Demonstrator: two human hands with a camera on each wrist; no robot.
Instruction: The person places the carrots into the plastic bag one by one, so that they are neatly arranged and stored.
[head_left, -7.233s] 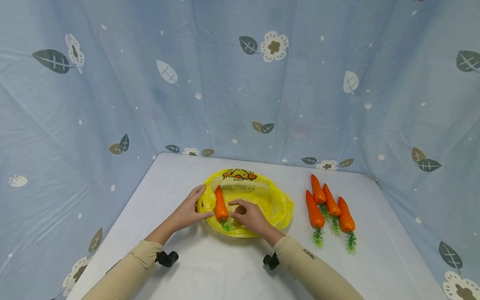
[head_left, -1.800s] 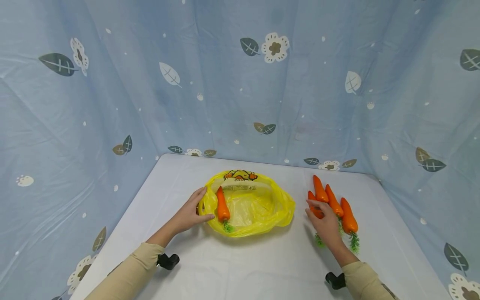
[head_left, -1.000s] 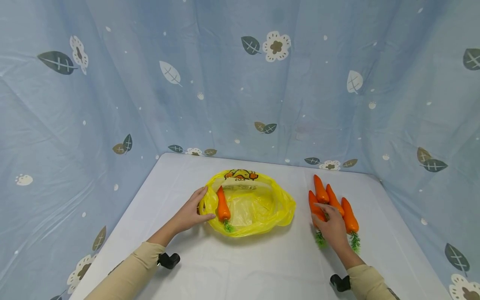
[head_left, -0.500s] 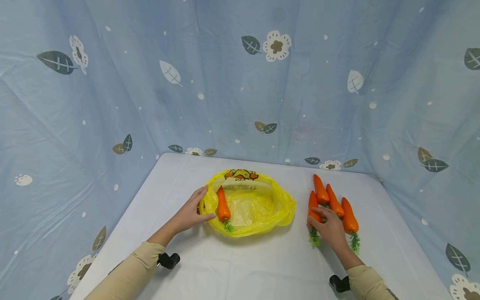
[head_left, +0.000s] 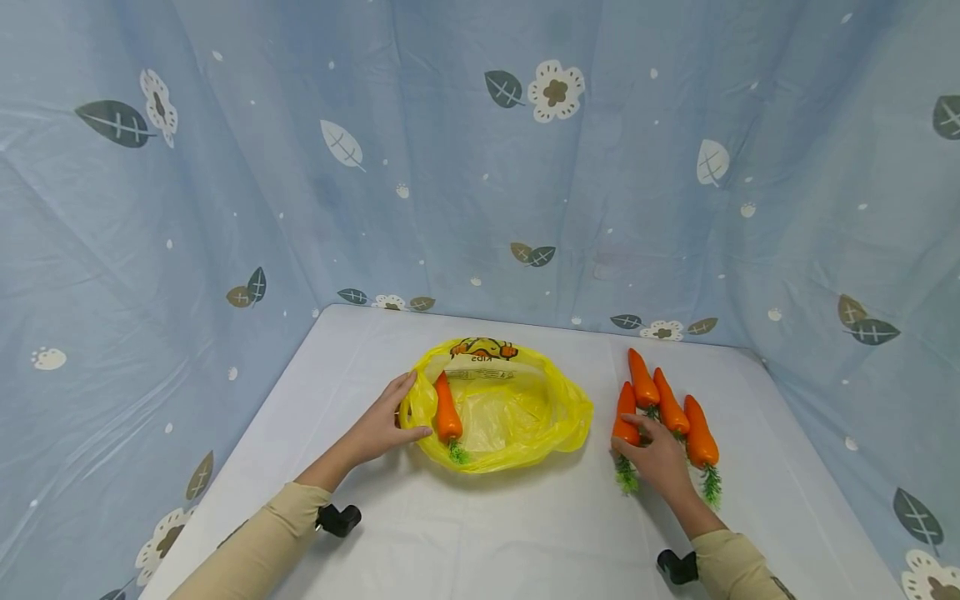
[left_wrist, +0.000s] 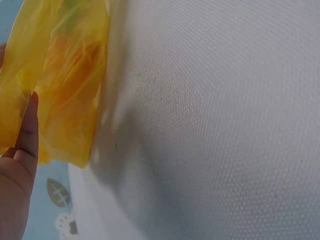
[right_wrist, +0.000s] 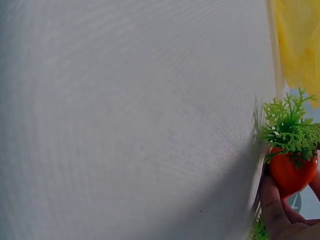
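Note:
A yellow plastic bag (head_left: 517, 457) stands with its mouth spread wide on the white table, a duck print on its far inner side. My left hand (head_left: 382, 427) holds the bag's left rim, and the left wrist view shows the fingers (left_wrist: 31, 127) against the thin plastic. One toy carrot (head_left: 447, 412) lies inside the bag at the left. To the right, my right hand (head_left: 663, 454) grips another carrot (head_left: 626, 408) around its thick end, thumb on the left. Its leafy green top (right_wrist: 290, 127) points toward me and shows in the right wrist view.
Beside the right hand lie three more carrots: a rear one (head_left: 642, 379), a middle one (head_left: 670, 402) and a right one (head_left: 701, 433), close together. A blue patterned curtain (head_left: 465, 183) rises behind the table (head_left: 480, 542) and along its sides.
The right hand has gone from inside the bag to the carrots, taken hold of the leftmost one and turned it slightly, its leaves shifting left. The left hand stays at the bag's rim.

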